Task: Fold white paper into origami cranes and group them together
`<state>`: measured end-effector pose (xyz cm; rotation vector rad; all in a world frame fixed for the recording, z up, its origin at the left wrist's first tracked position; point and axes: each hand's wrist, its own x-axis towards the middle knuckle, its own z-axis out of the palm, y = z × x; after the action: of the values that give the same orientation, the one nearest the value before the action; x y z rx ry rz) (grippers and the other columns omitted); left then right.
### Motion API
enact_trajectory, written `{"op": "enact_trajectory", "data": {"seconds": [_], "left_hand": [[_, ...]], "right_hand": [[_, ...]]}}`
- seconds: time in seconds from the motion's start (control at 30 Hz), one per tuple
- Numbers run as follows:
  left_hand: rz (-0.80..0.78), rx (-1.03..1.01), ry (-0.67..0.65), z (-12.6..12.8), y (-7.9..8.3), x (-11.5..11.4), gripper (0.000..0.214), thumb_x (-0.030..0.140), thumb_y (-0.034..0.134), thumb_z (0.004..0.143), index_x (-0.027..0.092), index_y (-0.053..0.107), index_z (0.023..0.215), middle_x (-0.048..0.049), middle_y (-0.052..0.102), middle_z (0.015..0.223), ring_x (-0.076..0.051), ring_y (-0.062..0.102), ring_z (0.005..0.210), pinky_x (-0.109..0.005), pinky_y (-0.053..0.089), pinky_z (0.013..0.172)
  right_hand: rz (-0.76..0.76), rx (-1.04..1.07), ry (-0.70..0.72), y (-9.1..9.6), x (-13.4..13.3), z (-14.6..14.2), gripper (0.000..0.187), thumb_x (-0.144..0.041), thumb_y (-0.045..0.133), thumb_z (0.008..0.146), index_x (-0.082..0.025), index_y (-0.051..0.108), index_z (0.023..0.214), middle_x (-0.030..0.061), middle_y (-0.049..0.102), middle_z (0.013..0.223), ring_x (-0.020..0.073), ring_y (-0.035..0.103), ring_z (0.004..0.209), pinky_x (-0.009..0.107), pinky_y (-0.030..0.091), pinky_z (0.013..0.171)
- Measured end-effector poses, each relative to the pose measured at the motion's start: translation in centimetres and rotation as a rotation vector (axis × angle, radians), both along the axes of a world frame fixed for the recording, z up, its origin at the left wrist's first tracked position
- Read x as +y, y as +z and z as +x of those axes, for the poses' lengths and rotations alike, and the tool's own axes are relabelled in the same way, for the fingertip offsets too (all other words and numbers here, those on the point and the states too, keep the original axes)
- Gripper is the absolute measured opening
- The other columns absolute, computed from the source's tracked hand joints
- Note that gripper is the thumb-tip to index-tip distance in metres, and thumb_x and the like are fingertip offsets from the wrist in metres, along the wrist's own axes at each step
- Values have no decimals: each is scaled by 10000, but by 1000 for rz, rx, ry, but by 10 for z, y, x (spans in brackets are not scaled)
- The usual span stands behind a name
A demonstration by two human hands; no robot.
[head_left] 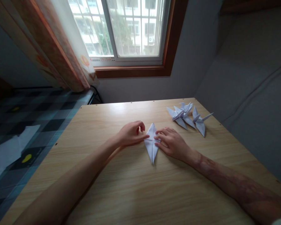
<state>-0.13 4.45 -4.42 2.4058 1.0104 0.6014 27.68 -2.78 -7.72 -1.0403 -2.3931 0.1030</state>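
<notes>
A white sheet folded into a long diamond, an origami paper piece (pixel 152 150), lies flat on the wooden table with a crease down its lower half. My left hand (pixel 131 132) rests at its left edge; the thumb tip touches the paper while the other fingers curl loosely above, apart from the thumb. From the right, my right hand (pixel 172 142) lays spread fingertips on the paper's right edge. Neither hand is closed around it. Beyond my right hand, several folded paper cranes (pixel 181 115) sit bunched together, with one crane (pixel 199 120) slightly apart to their right.
The light wooden table (pixel 121 190) ends near a wall under a barred window (pixel 135 28). On the left stands a bed with a checked cover (pixel 49 115), holding loose white paper (pixel 12 150). A curtain (pixel 58 43) hangs above it. A cable (pixel 259 84) runs along the right wall.
</notes>
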Motion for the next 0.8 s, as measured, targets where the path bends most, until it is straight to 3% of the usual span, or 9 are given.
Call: {"op": "enact_trajectory", "data": {"seconds": [0.17,0.33,0.43,0.6,0.8], "left_hand": [[44,-19,-113,5,-8,-1,340,498,815,911,227,771,1111,-95,742,1124,-216,711,910,-350,569,861],[154,-16,-140,9,-18,-4,295,399,753,965,248,772,1218,-115,756,1277,-277,724,1160,-418,557,1073],[162,-10,-179,8,-15,-9,402,467,739,978,255,735,1320,-127,735,1351,-285,717,1221,-407,560,1089],[168,54,-217,8,-5,-16,718,679,834,845,230,679,1384,-172,679,1440,-338,709,1252,-412,574,1061],[190,100,-220,10,-4,-21,700,680,766,903,207,637,1402,-185,655,1442,-340,700,1257,-407,576,1055]], "right_hand": [[-25,10,-57,1,2,1,219,-387,719,1033,-237,728,1193,133,735,1317,329,664,1203,502,510,1050],[-95,7,-54,-2,4,3,450,-445,684,1047,-242,659,1448,149,665,1518,341,615,1382,534,477,1184],[-132,-31,-49,-5,7,5,599,-484,630,1075,-235,545,1614,148,556,1665,336,525,1525,543,426,1265],[-182,-119,-63,-7,10,7,705,-521,548,1112,-257,363,1740,109,404,1777,336,388,1642,574,336,1336],[-197,-149,-82,-7,9,6,742,-554,518,1118,-247,310,1760,103,364,1795,347,351,1661,597,313,1346]]}}
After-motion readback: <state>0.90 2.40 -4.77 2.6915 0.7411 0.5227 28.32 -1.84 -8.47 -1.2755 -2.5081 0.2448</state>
